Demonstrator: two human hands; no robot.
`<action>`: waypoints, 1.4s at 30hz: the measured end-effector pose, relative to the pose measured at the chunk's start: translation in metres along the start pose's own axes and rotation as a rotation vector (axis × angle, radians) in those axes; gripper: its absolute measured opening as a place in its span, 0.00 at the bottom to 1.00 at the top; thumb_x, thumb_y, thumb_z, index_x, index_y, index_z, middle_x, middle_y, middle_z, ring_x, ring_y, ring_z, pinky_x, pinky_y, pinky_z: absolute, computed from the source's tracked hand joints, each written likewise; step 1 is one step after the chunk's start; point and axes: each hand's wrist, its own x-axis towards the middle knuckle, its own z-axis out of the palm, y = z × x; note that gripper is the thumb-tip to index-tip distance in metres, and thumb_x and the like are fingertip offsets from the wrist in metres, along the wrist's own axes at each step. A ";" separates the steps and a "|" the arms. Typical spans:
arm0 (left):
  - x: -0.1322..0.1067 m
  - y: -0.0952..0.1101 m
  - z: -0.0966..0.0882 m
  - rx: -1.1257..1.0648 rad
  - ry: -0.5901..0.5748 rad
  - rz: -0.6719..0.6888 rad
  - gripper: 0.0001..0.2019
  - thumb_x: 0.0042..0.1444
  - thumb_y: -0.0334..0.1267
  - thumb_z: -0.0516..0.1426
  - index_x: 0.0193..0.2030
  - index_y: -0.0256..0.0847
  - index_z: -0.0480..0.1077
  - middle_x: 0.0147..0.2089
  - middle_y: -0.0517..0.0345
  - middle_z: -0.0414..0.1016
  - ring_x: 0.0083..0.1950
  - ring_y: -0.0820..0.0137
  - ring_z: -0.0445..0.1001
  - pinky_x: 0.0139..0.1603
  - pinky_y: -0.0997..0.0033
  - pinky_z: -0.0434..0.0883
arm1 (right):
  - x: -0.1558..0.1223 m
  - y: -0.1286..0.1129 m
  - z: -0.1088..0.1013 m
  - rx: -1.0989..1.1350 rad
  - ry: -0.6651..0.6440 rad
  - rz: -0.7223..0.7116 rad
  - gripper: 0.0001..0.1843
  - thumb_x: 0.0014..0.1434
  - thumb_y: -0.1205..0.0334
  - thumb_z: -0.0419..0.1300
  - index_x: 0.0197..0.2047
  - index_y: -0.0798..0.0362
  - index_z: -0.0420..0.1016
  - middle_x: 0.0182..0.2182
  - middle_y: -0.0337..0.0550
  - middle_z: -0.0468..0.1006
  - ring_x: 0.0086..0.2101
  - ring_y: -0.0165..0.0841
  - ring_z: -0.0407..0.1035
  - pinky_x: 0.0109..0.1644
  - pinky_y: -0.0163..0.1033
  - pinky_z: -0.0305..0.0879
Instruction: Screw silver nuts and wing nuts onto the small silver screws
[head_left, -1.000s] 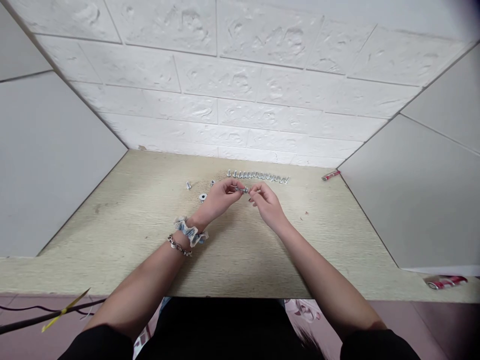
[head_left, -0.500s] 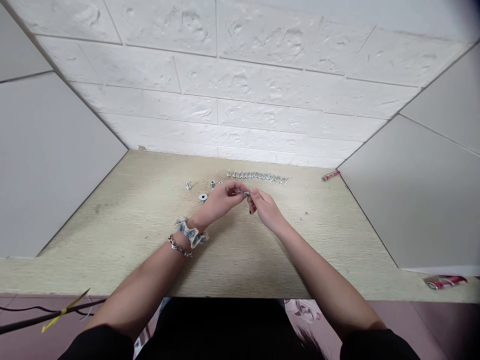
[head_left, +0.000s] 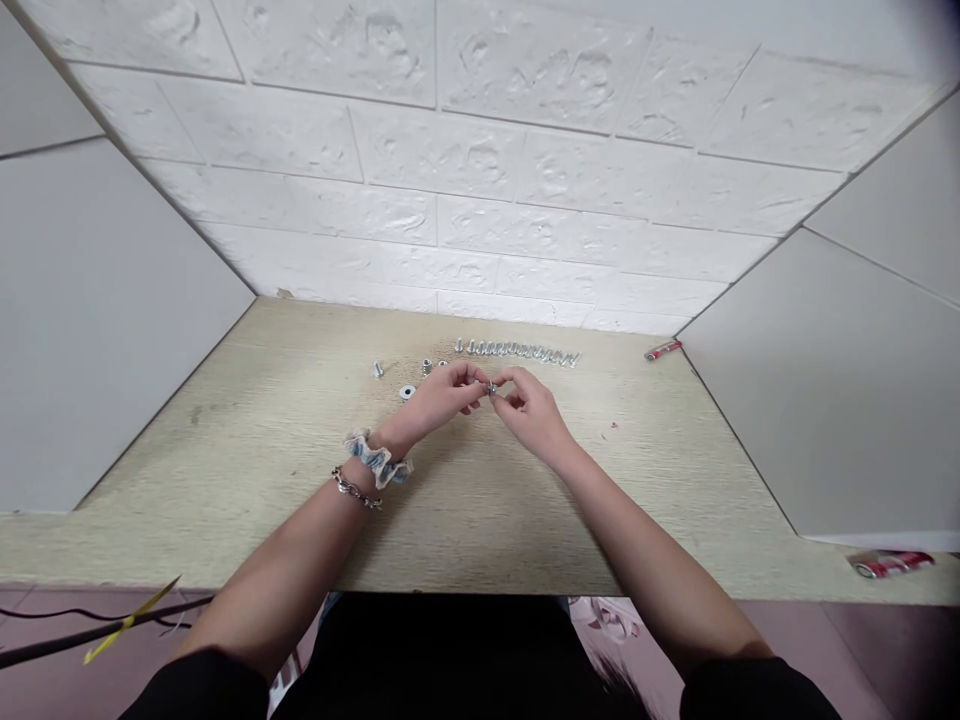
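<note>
My left hand (head_left: 451, 391) and my right hand (head_left: 529, 410) meet above the middle of the table. Between their fingertips is a small silver screw (head_left: 491, 388), pinched from both sides; the fingers cover most of it. Just beyond the hands, a row of silver screws (head_left: 517, 350) stretches along the back of the table. One single screw (head_left: 378, 369) sits off to the left. Beside my left wrist lie a round metal piece with a dark hole (head_left: 407, 393) and a small threaded metal piece (head_left: 427, 366). Another piece is partly hidden behind my left fingers.
A white brick-patterned wall (head_left: 480, 220) closes off the back, with grey panels at left (head_left: 112, 330) and right (head_left: 817, 400). One red battery (head_left: 663, 350) lies at the right panel's far corner, another (head_left: 892, 565) near the front right edge. A dark cable (head_left: 97, 632) hangs at lower left.
My right hand has turned and its fingers now pinch from above and below. The screw between the hands has changed its tilt. The left hand has barely moved.
</note>
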 end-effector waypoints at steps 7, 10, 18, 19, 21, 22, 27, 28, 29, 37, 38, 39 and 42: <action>0.000 -0.004 0.000 0.068 0.030 0.077 0.07 0.47 0.37 0.58 0.32 0.36 0.68 0.27 0.61 0.70 0.28 0.76 0.66 0.29 0.76 0.61 | 0.006 0.006 0.001 0.301 -0.016 0.268 0.11 0.54 0.53 0.51 0.30 0.52 0.65 0.28 0.36 0.70 0.22 0.24 0.62 0.28 0.33 0.59; -0.001 -0.006 0.002 0.119 0.013 0.127 0.06 0.49 0.38 0.57 0.30 0.37 0.68 0.26 0.62 0.69 0.27 0.76 0.66 0.29 0.75 0.61 | 0.005 0.007 0.002 0.322 -0.144 0.328 0.27 0.56 0.39 0.45 0.20 0.53 0.61 0.17 0.36 0.63 0.19 0.25 0.58 0.25 0.34 0.57; 0.000 -0.006 0.004 0.132 0.016 0.190 0.10 0.51 0.42 0.57 0.34 0.36 0.71 0.29 0.58 0.72 0.30 0.74 0.68 0.32 0.74 0.65 | 0.004 0.007 0.003 0.297 -0.069 0.272 0.30 0.52 0.31 0.45 0.21 0.52 0.60 0.16 0.35 0.61 0.19 0.27 0.57 0.26 0.35 0.57; 0.000 -0.005 0.004 0.111 0.021 0.184 0.10 0.51 0.42 0.57 0.34 0.36 0.71 0.29 0.58 0.72 0.30 0.74 0.68 0.32 0.74 0.65 | 0.003 0.006 0.003 0.277 -0.051 0.246 0.30 0.53 0.32 0.45 0.21 0.52 0.60 0.16 0.35 0.61 0.20 0.27 0.58 0.27 0.35 0.57; 0.000 -0.002 0.005 0.066 0.019 0.156 0.10 0.51 0.42 0.57 0.32 0.36 0.70 0.28 0.58 0.72 0.29 0.75 0.69 0.32 0.74 0.66 | 0.002 0.005 0.002 0.211 -0.030 0.173 0.28 0.56 0.35 0.44 0.23 0.52 0.60 0.19 0.36 0.63 0.23 0.28 0.59 0.29 0.36 0.57; -0.001 0.000 0.005 0.046 0.017 0.137 0.10 0.51 0.42 0.57 0.31 0.36 0.70 0.28 0.59 0.71 0.29 0.75 0.69 0.32 0.74 0.66 | 0.002 0.004 0.002 0.169 -0.024 0.132 0.26 0.57 0.37 0.43 0.24 0.52 0.60 0.20 0.37 0.64 0.24 0.28 0.60 0.30 0.36 0.57; -0.001 0.002 0.004 -0.031 0.029 0.061 0.11 0.52 0.43 0.55 0.27 0.36 0.68 0.23 0.61 0.67 0.25 0.77 0.66 0.29 0.75 0.66 | -0.001 -0.002 0.000 0.000 -0.011 -0.030 0.12 0.60 0.53 0.47 0.32 0.51 0.64 0.29 0.39 0.69 0.31 0.30 0.63 0.36 0.37 0.59; -0.001 0.002 0.004 -0.057 0.035 0.047 0.11 0.52 0.42 0.55 0.27 0.36 0.68 0.23 0.61 0.67 0.25 0.77 0.66 0.28 0.75 0.66 | -0.002 -0.003 0.000 -0.004 -0.015 -0.046 0.09 0.58 0.55 0.49 0.34 0.51 0.65 0.31 0.40 0.70 0.32 0.30 0.64 0.36 0.37 0.60; 0.000 0.003 0.003 -0.083 0.042 0.034 0.10 0.51 0.41 0.56 0.27 0.36 0.69 0.23 0.61 0.67 0.25 0.77 0.66 0.29 0.75 0.66 | -0.002 -0.004 0.000 0.001 -0.018 -0.059 0.07 0.56 0.58 0.51 0.35 0.51 0.65 0.33 0.40 0.70 0.33 0.30 0.64 0.36 0.37 0.61; -0.001 0.004 0.003 -0.157 0.043 0.007 0.10 0.46 0.40 0.60 0.32 0.35 0.71 0.30 0.58 0.73 0.31 0.75 0.69 0.37 0.71 0.68 | 0.006 0.001 -0.003 0.264 0.074 0.048 0.07 0.46 0.65 0.54 0.33 0.51 0.66 0.34 0.39 0.70 0.35 0.29 0.65 0.35 0.35 0.63; -0.001 0.003 0.003 -0.158 0.049 0.023 0.10 0.45 0.39 0.60 0.32 0.35 0.71 0.31 0.58 0.73 0.32 0.75 0.69 0.38 0.70 0.68 | 0.007 0.002 -0.004 0.301 0.088 0.102 0.08 0.46 0.64 0.54 0.33 0.51 0.65 0.34 0.39 0.70 0.33 0.29 0.66 0.34 0.34 0.63; -0.001 0.003 0.003 -0.156 0.056 0.041 0.10 0.45 0.39 0.61 0.33 0.35 0.71 0.31 0.58 0.73 0.33 0.74 0.70 0.39 0.70 0.68 | 0.008 0.002 -0.004 0.328 0.082 0.163 0.07 0.47 0.62 0.54 0.33 0.51 0.65 0.32 0.38 0.71 0.31 0.28 0.66 0.33 0.34 0.62; 0.000 0.000 0.003 -0.137 0.054 0.091 0.09 0.45 0.38 0.61 0.32 0.35 0.71 0.31 0.58 0.74 0.34 0.74 0.70 0.40 0.70 0.68 | 0.008 0.002 -0.005 0.352 -0.055 0.327 0.15 0.53 0.50 0.52 0.26 0.53 0.64 0.23 0.38 0.69 0.24 0.28 0.65 0.28 0.34 0.60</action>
